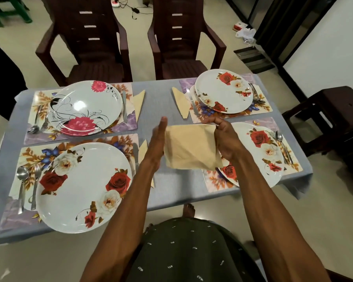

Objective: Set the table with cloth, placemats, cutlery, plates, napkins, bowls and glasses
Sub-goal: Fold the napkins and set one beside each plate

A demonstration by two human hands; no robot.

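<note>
I hold a beige napkin [192,148] up between my hands, above the middle of the worktop [167,186]. My right hand [225,137] pinches its upper right corner between thumb and fingers. My left hand [158,143] is flat and unclenched, palm pressed against the napkin's left edge, fingers pointing away from me. The napkin hangs partly folded, its lower corner over the near-right placemat [214,180].

The worktop is covered with a grey-blue cloth [161,100] and carries four floral placemats, each with a plate: a rose plate [84,186] near left, a pink-flower plate [86,107] far left, a rose plate [224,91] far right, and a rose plate [261,151] near right, partly behind my right wrist. A spoon [21,186] and fork [35,186] lie left of the near-left plate. Folded napkins lie beside three settings, one [139,102] by the far-left placemat.

Two dark brown chairs [86,41] stand beyond the worktop on a pale tiled floor [18,49].
</note>
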